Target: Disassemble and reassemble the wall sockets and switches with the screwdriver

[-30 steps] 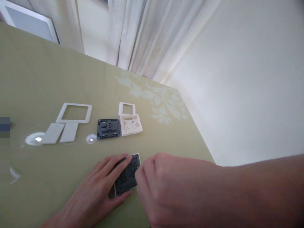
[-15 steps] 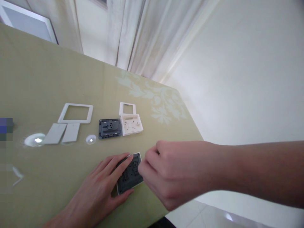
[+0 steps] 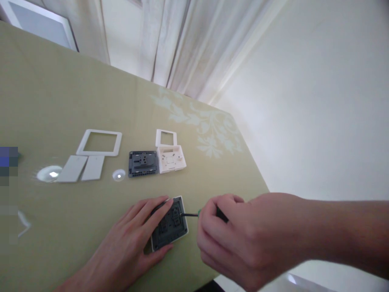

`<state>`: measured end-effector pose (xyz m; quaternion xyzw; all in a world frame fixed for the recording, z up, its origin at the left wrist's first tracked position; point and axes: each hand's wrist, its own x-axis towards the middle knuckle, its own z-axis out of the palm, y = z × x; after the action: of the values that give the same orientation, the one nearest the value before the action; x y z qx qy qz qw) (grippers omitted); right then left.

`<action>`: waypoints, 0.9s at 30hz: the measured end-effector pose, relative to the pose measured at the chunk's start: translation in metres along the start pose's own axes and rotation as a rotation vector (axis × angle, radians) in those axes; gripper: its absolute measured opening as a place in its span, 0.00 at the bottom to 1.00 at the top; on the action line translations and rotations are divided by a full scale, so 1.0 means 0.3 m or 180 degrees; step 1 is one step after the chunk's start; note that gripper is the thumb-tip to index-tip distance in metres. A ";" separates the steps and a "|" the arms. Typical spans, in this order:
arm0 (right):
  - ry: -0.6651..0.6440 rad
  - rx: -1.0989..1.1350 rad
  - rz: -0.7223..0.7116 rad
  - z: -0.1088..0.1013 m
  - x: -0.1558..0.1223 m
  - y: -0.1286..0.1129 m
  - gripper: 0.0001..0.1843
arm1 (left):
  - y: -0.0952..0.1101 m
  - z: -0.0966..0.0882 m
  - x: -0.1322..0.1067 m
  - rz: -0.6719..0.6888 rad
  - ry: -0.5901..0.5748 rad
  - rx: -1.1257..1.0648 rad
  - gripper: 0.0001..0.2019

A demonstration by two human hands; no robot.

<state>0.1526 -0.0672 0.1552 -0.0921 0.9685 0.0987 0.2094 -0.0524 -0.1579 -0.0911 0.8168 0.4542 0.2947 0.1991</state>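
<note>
A dark grey switch module with a white rim (image 3: 170, 224) lies on the olive tablecloth (image 3: 60, 93) near the table's front edge. My left hand (image 3: 127, 239) rests flat on its left side, fingers stretched over it and thumb under its lower edge. My right hand (image 3: 243, 239) is closed round a small screwdriver (image 3: 194, 213) with a green and black handle. The thin shaft points left and its tip touches the module's upper right part.
Farther back lie a white square frame (image 3: 99, 142), two white rocker plates (image 3: 81, 168), a dark grey module (image 3: 143, 163) and a white housing (image 3: 171, 158) with a small white frame (image 3: 166, 137). The table edge runs diagonally at the right; curtains hang behind.
My right hand has drawn back to the right and the screwdriver shaft now shows, its tip on the module. The left hand stays on the module.
</note>
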 end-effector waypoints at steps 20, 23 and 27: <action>-0.0249 0.0056 0.0074 0.022 -0.051 0.061 0.14 | -0.014 -0.002 -0.001 -0.0017 0.0057 0.0020 0.39; -0.1045 0.0908 0.1223 0.021 -0.023 0.042 0.12 | -0.015 -0.003 0.000 0.0004 0.0060 0.0065 0.41; -0.1740 0.2058 0.2530 0.029 -0.008 0.012 0.24 | -0.011 -0.011 0.007 0.0036 0.0074 0.0034 0.40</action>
<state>0.1572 -0.0613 0.1489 0.3759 0.8205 -0.1109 0.4162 -0.0558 -0.1543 -0.0900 0.8169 0.4534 0.3030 0.1878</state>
